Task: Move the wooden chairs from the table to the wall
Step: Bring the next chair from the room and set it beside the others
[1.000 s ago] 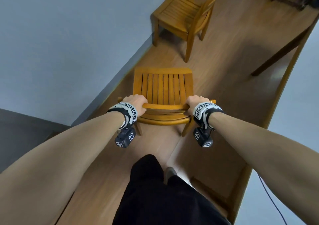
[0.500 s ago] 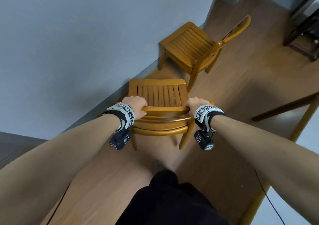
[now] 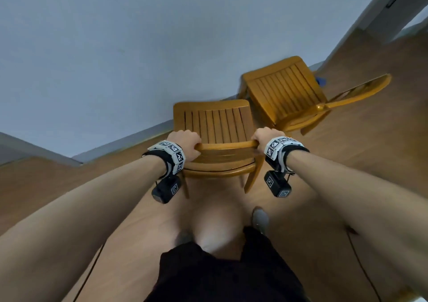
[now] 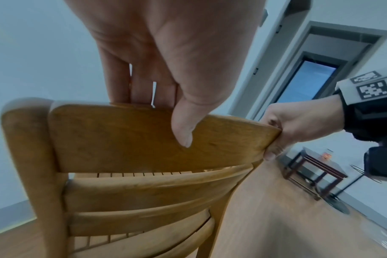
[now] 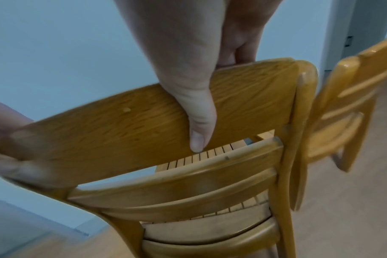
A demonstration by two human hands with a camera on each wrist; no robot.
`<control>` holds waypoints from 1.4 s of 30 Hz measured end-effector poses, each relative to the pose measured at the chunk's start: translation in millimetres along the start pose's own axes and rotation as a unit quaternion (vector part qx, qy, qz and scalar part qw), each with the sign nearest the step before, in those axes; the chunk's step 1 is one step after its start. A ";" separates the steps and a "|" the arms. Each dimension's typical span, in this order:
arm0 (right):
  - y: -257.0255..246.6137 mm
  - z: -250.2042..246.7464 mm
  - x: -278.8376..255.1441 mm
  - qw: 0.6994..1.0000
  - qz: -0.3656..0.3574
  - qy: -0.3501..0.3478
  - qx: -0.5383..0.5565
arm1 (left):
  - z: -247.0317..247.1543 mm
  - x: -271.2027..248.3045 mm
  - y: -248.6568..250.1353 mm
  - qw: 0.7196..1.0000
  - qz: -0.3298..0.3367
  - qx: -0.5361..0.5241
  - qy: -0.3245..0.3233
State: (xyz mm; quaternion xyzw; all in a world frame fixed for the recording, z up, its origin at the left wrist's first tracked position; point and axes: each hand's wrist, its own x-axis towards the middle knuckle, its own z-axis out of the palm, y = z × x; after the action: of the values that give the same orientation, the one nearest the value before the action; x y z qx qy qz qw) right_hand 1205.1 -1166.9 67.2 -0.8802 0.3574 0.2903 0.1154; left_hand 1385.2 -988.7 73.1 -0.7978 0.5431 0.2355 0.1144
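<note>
The held chair [image 3: 214, 125] is seen with the front edge of its slatted seat close to the wall [image 3: 115, 47], its backrest turned toward the person; whether its legs are resting on the floor cannot be told. Its top rail [image 3: 225, 144] is gripped at both ends: the left hand [image 3: 185, 143] is curled over the rail near the left post, and the right hand [image 3: 264, 138] is wrapped round it near the right post. A second chair [image 3: 287, 93] is seen just beside the held one, to its right, set at an angle with its seat also near the wall. The task is judged to be well along: one chair appears already placed, and this one seems to be at, or nearly at, its place; what is left, at the least, is for it to be settled and released. No table is shown in the head view, so how many chairs are left cannot be told. From the left wrist view alone are given the thumb [image 4: 183, 129] pressed on the rail's rear face, a doorway [image 4: 307, 80] and a dark side table [image 4: 311, 167]. By the right wrist view the narrow gap between the two chairs' backrests is shown, which the head view leaves less plain.
</note>
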 end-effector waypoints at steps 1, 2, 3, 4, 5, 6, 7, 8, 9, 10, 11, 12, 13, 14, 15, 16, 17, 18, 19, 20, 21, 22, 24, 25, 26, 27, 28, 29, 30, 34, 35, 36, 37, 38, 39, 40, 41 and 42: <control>12.8 -7.0 7.9 1.000 -0.013 0.004 -0.009 | -3.8 6.2 10.3 1.000 -0.015 -0.013 0.008; 25.4 -14.2 16.6 0.999 -0.024 0.011 -0.018 | -8.4 12.6 21.2 0.999 -0.030 -0.023 0.017; 37.4 -18.8 23.6 0.999 -0.033 0.017 -0.025 | -11.1 18.5 32.5 0.998 -0.045 -0.030 0.022; 49.1 -21.5 30.0 0.999 -0.038 0.019 -0.032 | -12.5 24.0 44.7 0.997 -0.059 -0.037 0.023; 59.8 -23.5 36.2 0.998 -0.042 0.021 -0.040 | -12.5 29.3 56.3 0.996 -0.071 -0.042 0.025; 70.5 -23.5 42.0 0.998 -0.046 0.023 -0.047 | -11.1 33.9 68.0 0.996 -0.078 -0.045 0.025; 80.7 -22.6 47.3 0.997 -0.051 0.025 -0.056 | -8.2 38.2 78.7 0.995 -0.084 -0.052 0.026; 90.8 -20.5 52.2 0.996 -0.057 0.029 -0.063 | -4.6 41.5 89.4 0.994 -0.090 -0.064 0.025; 100.4 -17.8 56.8 0.995 -0.063 0.031 -0.067 | -0.6 45.1 99.2 0.992 -0.095 -0.077 0.025; 109.7 -14.0 61.0 0.995 -0.067 0.033 -0.070 | 3.4 48.5 108.7 0.991 -0.099 -0.088 0.025; 118.1 -10.4 65.0 0.995 -0.069 0.032 -0.072 | 7.6 52.7 117.0 0.990 -0.102 -0.093 0.027; 125.3 -7.0 68.5 0.994 -0.071 0.032 -0.075 | 11.2 55.9 124.2 0.989 -0.107 -0.098 0.029; 130.9 -4.2 71.3 0.994 -0.073 0.034 -0.075 | 14.8 58.8 129.6 0.988 -0.111 -0.104 0.031; 135.3 -1.7 74.4 0.994 -0.076 0.038 -0.073 | 17.4 61.4 134.4 0.987 -0.113 -0.110 0.032; 137.7 0.2 77.2 0.993 -0.079 0.040 -0.072 | 20.0 63.9 137.2 0.987 -0.114 -0.110 0.034; 139.6 2.5 79.9 0.993 -0.083 0.040 -0.072 | 22.2 66.6 139.3 0.987 -0.118 -0.108 0.036; 140.3 5.1 82.7 0.993 -0.085 0.037 -0.072 | 25.9 70.0 139.7 0.986 -0.125 -0.106 0.035; 140.4 9.5 85.9 0.993 -0.086 0.034 -0.071 | 30.2 73.2 139.3 0.985 -0.134 -0.107 0.033; 139.3 14.2 89.8 0.993 -0.091 0.028 -0.069 | 35.9 76.7 137.3 0.983 -0.144 -0.108 0.029; 137.5 21.1 93.7 0.993 -0.099 0.021 -0.064 | 42.3 78.9 135.2 0.982 -0.153 -0.108 0.024; 135.1 27.3 98.1 0.992 -0.107 0.016 -0.060 | 48.5 81.5 132.1 0.981 -0.163 -0.106 0.020; 131.7 33.8 102.7 0.992 -0.114 0.013 -0.058 | 53.9 83.0 128.9 0.979 -0.172 -0.107 0.017; 125.4 43.9 110.5 0.991 -0.120 0.014 -0.052 | 61.6 87.2 122.6 0.975 -0.186 -0.123 0.019; 122.6 46.8 113.4 0.991 -0.121 0.016 -0.051 | 64.1 89.2 119.7 0.972 -0.193 -0.130 0.026; 120.6 48.5 115.4 0.991 -0.122 0.019 -0.052 | 65.0 90.3 117.9 0.970 -0.197 -0.134 0.034; 119.9 48.8 116.5 0.991 -0.124 0.021 -0.054 | 66.0 91.2 117.5 0.970 -0.200 -0.134 0.038; 120.1 48.3 118.2 0.990 -0.125 0.023 -0.058 | 65.8 92.3 117.6 0.970 -0.199 -0.133 0.040; 121.4 46.6 119.0 0.990 -0.128 0.022 -0.061 | 66.0 93.7 118.0 0.971 -0.197 -0.132 0.039; 123.7 44.5 119.9 0.989 -0.129 0.020 -0.066 | 66.3 94.7 119.0 0.971 -0.197 -0.133 0.039; 131.9 37.0 124.5 0.988 -0.132 0.025 -0.082 | 64.3 101.6 124.1 0.969 -0.203 -0.133 0.044; 133.3 38.0 124.2 0.987 -0.134 0.027 -0.081 | 64.0 102.3 126.0 0.969 -0.203 -0.134 0.042; 134.3 39.2 123.6 0.987 -0.136 0.027 -0.081 | 64.2 102.8 127.6 0.969 -0.202 -0.136 0.042; 134.7 38.9 123.0 0.987 -0.136 0.028 -0.083 | 64.3 103.6 128.5 0.968 -0.203 -0.138 0.044; 135.1 38.2 122.6 0.987 -0.135 0.029 -0.086 | 64.5 104.2 129.4 0.968 -0.203 -0.140 0.045; 136.4 37.3 122.3 0.986 -0.135 0.029 -0.088 | 64.6 104.4 130.5 0.968 -0.203 -0.140 0.046; 137.9 36.9 123.2 0.986 -0.136 0.032 -0.089 | 64.7 104.8 131.4 0.968 -0.204 -0.139 0.046; 139.0 36.5 123.8 0.986 -0.139 0.032 -0.090 | 64.6 105.2 132.2 0.968 -0.205 -0.137 0.047; 139.9 36.0 123.6 0.985 -0.140 0.032 -0.093 | 65.0 105.6 133.1 0.968 -0.204 -0.136 0.048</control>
State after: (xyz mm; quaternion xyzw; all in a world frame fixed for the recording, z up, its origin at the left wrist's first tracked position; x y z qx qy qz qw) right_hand 1163.4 -1322.0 -34.6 -0.9372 0.2055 0.2749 0.0616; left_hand 1278.0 -1097.1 -26.0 -0.9102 0.3364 0.2405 0.0243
